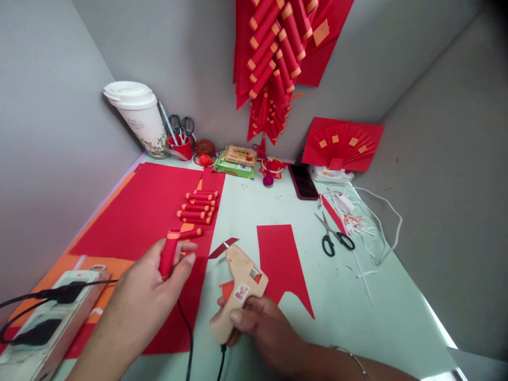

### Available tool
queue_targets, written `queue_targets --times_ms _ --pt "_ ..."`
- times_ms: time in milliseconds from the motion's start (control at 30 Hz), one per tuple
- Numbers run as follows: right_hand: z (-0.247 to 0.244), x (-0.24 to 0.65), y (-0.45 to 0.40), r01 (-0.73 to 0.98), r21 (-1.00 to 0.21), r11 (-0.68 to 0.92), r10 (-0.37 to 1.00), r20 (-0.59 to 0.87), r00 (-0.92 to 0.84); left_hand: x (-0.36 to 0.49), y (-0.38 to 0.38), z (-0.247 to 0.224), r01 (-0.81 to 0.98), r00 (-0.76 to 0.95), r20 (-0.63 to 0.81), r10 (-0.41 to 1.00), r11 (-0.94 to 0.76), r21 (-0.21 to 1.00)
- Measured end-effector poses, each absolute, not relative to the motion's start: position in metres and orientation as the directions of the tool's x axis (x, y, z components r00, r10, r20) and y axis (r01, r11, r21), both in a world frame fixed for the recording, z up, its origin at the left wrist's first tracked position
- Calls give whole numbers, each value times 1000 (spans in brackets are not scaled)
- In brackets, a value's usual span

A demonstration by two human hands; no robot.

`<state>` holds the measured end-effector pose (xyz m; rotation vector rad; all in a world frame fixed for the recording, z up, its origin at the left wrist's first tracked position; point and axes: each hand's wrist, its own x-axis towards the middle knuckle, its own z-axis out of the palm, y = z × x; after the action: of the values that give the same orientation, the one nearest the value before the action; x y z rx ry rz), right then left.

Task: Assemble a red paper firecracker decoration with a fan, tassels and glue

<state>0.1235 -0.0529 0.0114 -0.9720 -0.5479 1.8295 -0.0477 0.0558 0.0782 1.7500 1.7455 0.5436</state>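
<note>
Several finished red paper rolls with orange ends already exist: a big bundle (278, 58) hangs on the wall at the back, and a smaller row of rolls (197, 207) lies on the large red paper sheet (135, 211), which covers the left part of the pale green tabletop (377, 317). So the work seems well advanced, but not complete, because one roll is in the hand now and uncut red paper remains.

Right of the large sheet lies a smaller cut red piece (282, 262) with a notched lower edge. Further right of that sheet are the black-handled scissors (335, 236) beside white paper scraps (353, 217). At the near left corner of the sheet sits a power strip (51, 317) with black plugs in it.

Behind the sheet, a white lidded cup (138, 116) stands by the wall; what is inside cannot be seen. Next to it a small red pot (180, 148) holds another pair of scissors and a straw.

The right hand (262, 328) is clenched around the handle of a beige glue gun (240, 286), just right of the sheet's edge, nozzle pointing at a small red strip (219, 250). The left hand (154, 286) grasps a single red roll (170, 253) upright over the sheet.
</note>
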Motion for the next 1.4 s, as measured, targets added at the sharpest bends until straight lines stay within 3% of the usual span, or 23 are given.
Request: queue_targets --times_ms 367,567,1033,1400 --pt "3 123 -53 -548 -715 -435 900 -366 -237 -31 59 65 810 149 -296 943 55 584" --pt "0 122 -52 -581 -699 -417 907 -361 -217 -29 60 63 848 116 -235 965 26 529" --pt "2 126 -53 -649 -655 -387 907 -397 -140 -21 57 60 918 126 -269 955 -9 397" --pt "10 126 -58 -674 -666 -319 905 -426 -8 5 47 48 961 256 -113 960 -241 137"
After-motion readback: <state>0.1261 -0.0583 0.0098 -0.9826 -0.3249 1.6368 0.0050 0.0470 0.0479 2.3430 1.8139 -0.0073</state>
